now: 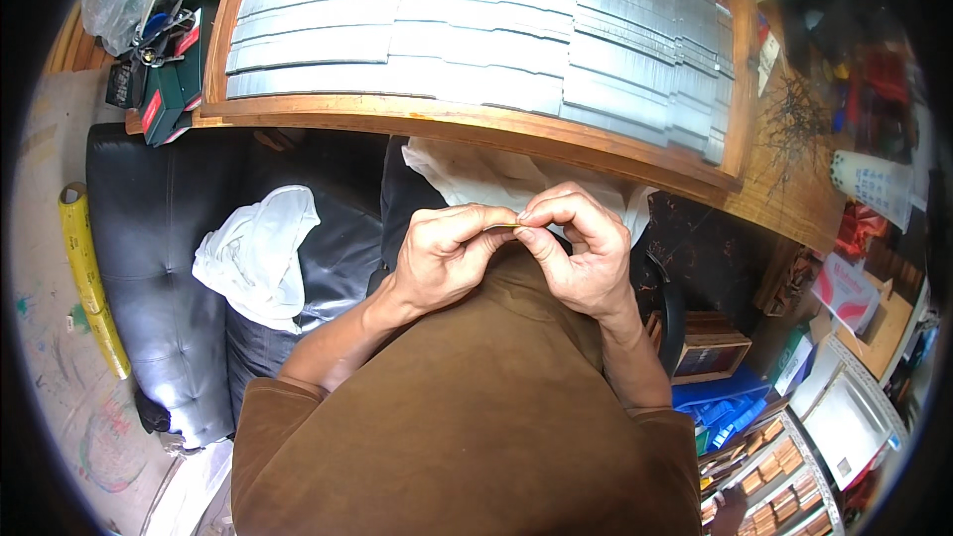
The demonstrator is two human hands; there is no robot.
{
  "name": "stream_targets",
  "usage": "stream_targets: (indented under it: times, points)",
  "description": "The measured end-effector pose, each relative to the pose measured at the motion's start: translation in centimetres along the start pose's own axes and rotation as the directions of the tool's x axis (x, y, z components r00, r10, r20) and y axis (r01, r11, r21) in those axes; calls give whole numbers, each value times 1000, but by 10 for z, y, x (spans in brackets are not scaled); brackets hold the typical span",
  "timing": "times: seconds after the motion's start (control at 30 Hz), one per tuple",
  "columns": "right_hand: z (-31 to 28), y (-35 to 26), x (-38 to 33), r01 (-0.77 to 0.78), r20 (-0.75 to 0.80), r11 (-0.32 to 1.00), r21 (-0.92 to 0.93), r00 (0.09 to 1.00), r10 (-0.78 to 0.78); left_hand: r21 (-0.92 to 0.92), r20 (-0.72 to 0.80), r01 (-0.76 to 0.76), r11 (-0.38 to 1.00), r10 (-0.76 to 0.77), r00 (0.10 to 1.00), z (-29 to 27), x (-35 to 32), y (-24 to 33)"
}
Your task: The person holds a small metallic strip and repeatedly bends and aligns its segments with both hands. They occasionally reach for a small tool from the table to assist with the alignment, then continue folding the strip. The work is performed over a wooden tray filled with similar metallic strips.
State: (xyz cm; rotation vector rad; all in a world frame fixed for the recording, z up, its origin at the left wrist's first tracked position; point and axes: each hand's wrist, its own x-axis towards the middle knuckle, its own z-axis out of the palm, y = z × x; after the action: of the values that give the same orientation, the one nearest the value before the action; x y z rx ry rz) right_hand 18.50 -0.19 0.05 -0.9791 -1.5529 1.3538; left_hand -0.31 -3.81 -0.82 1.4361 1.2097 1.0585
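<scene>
Small thin piece (506,226), yellowish-olive, only a sliver visible. Lying roughly level, running from nine to three o'clock, pinched at both ends between fingertips of the left hand (449,253) and right hand (581,250). Sitting at picture centre, held above a brown shirt, below the wooden tray's (476,117) near rim.

Just beyond our hands we see a wooden tray (467,119) edged with a raised rim and filled with rows of grey metal strips (476,35). To the left of our hands stands a black padded seat (159,238) with a white cloth (256,250) lying on it, and further left a yellow roll (91,283) rests on the pale, marked floor (55,357). To the right we find crowded shelves of boxes (794,457).
</scene>
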Motion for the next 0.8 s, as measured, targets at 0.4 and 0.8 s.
stream_targets:
  times: [0.4,0.8]
  points:
    - [3,-3,0,68,-31,993,-96,997,-72,-14,-26,-14,1000,14,1000,1,2,-3]
    - [3,-3,0,98,-27,987,-125,994,-102,7,-5,3,1000,-3,1000,0,1,0]
